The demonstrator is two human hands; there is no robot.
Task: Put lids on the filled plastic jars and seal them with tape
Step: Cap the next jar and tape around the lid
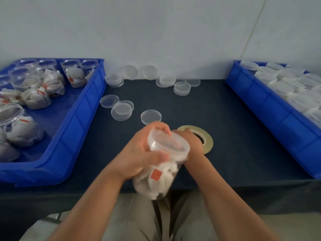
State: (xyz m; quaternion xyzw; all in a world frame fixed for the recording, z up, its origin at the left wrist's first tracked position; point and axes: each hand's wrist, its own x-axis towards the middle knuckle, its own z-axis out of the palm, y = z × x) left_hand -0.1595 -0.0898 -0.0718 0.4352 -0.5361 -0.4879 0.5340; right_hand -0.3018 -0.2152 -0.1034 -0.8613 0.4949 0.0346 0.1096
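Note:
A clear plastic jar (pixel 159 174) stuffed with white packets is held tilted above the table's front edge, with a clear lid (pixel 167 141) on its mouth. My left hand (pixel 144 152) grips the jar's neck and lid rim, thumb across the front. My right hand (pixel 192 141) grips the lid's far right side, partly hidden behind the jar. A flat roll of tape (pixel 207 138) lies on the dark table right behind my right hand. Loose clear lids (pixel 150 117) lie on the table beyond.
A blue bin (pixel 83 119) on the left holds several open filled jars (pixel 37 94). A blue bin (pixel 260 101) on the right holds several lidded jars. More lids (pixel 182 87) are scattered near the wall. The dark table (pixel 234 145) ends just under my forearms.

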